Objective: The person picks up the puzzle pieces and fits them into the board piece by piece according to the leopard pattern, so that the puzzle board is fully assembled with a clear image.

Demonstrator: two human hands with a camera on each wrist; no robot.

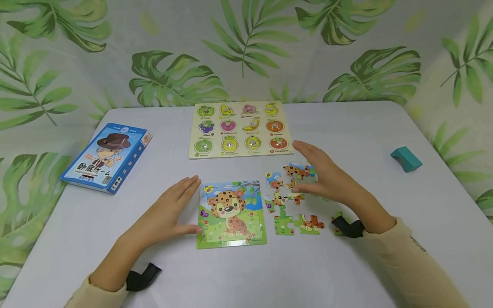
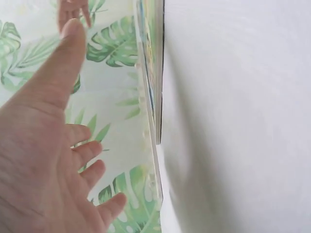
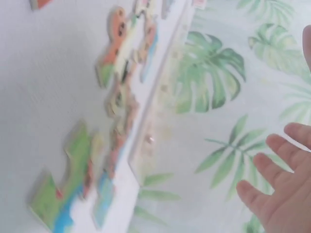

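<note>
My left hand (image 1: pixel 163 214) hovers at the left side of a square leopard-cub puzzle board (image 1: pixel 231 214), fingers extended and thumb near its left edge. Nothing is in its grasp. Seen from the left wrist, the same hand (image 2: pixel 43 170) is spread beside the board's thin edge (image 2: pixel 158 87). Over several loose jigsaw pieces (image 1: pixel 284 226) to the right of the board, my right hand (image 1: pixel 329 177) is held with fingers apart and partly covers them. In the right wrist view its fingers (image 3: pixel 277 174) are straight and hold nothing, while the pieces (image 3: pixel 119 104) lie on the white table.
A wooden fruit peg board (image 1: pixel 240 155) lies behind the puzzle. To the left is a blue game box (image 1: pixel 108 158) with a cartoon figure. A teal arch block (image 1: pixel 407 159) sits at far right. One piece (image 1: pixel 339 218) is partly behind the right wrist's black strap (image 1: pixel 348 227).
</note>
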